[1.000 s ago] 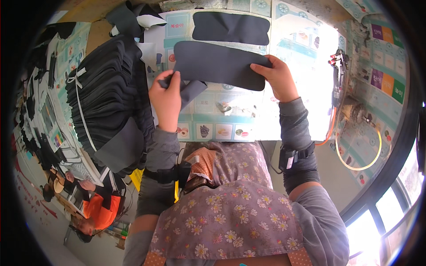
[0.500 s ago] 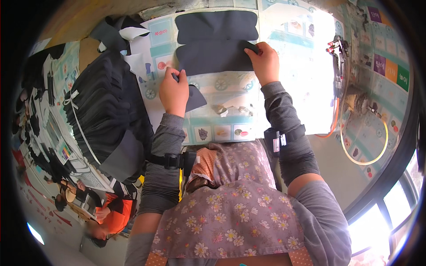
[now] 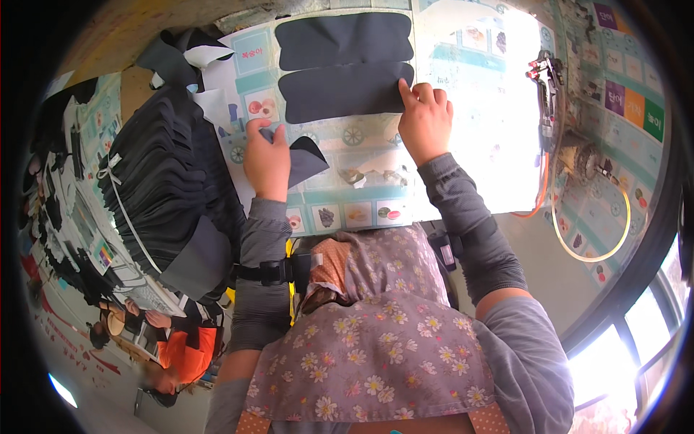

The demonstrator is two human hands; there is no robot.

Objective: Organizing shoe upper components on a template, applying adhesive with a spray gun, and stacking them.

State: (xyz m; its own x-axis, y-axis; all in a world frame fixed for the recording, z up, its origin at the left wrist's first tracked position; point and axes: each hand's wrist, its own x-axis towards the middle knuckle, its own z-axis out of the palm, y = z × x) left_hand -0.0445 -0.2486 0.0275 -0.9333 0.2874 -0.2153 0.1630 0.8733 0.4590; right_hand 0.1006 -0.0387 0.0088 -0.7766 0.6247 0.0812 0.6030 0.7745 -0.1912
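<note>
Two dark grey fabric panels with wavy short ends lie flat on the table, an upper panel and a lower panel, the lower one touching or slightly overlapping the upper. My right hand rests at the right end of the lower panel, its index fingertip on the cloth and its fingers apart. Left of the panels, my left hand pinches a smaller dark fabric piece, which shows between thumb and finger and sticks out to the right. Part of that piece is hidden behind the hand.
A big stack of dark fabric pieces tied with white cord stands at the left. Beyond it lie fabric scraps. On the right are an air gun and a pale hose. A person in orange sits at the far lower left.
My right hand has let go of the lower panel's corner, which now lies flat. My left hand has moved a little down and left, with the small piece shifting along.
</note>
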